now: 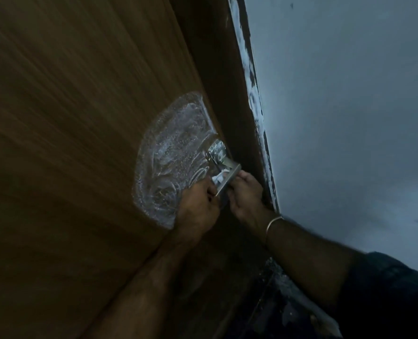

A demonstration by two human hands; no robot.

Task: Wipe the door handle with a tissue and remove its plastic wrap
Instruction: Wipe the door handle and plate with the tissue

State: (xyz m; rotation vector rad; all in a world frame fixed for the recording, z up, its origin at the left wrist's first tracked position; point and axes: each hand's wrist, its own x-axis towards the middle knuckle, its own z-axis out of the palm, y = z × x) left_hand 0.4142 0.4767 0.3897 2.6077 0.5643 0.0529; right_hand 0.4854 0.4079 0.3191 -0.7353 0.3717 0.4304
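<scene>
Door: brown wood-grain door [68,143] fills the view from nine to twelve o'clock, tilted by the camera angle.
Frame: darker brown door frame [227,99] runs from twelve toward five o'clock, its outer edge smeared with white paint.
Wall: pale grey-blue wall [349,106] covers the three o'clock side, with a few small dark marks.
Floor: dark, paint-speckled floor [288,307] at five o'clock.
Light: dim overall.

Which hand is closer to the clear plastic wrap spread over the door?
Left. The left hand overlaps the lower edge of the plastic wrap; the right hand sits across the door handle, away from it.
</scene>
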